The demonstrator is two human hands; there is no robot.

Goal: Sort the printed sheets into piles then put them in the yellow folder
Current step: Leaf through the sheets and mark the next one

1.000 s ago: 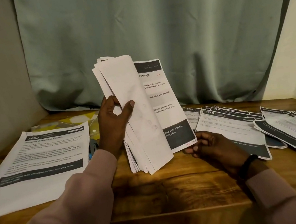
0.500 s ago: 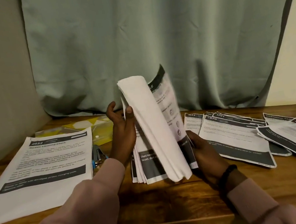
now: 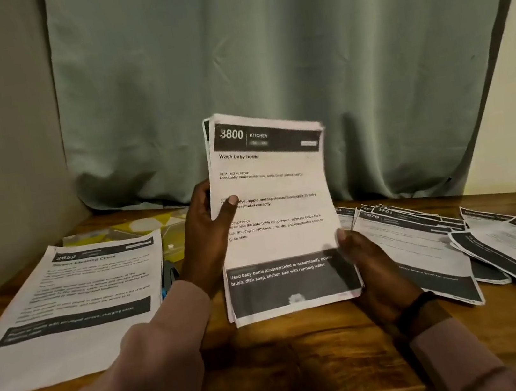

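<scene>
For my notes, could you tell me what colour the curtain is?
The hanging fabric curtain is pale grey-green, seen in the head view.

White printed sheets (image 3: 277, 212) with black header and footer bands, a yellow folder (image 3: 141, 228) patterned in white, a brown wood-grain worktop (image 3: 307, 355), and a pale green curtain (image 3: 263, 60).

matt paper sheets (image 3: 277, 212), glossy grained wood table (image 3: 307, 355), soft cloth curtain (image 3: 263, 60).

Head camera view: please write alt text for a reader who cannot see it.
Two hands hold a stack of printed sheets upright over a wooden table; the left hand grips its left edge, the right hand its lower right corner. The top sheet reads "3800 Kitchen, Wash baby bottle". Sorted piles lie on both sides.
</scene>
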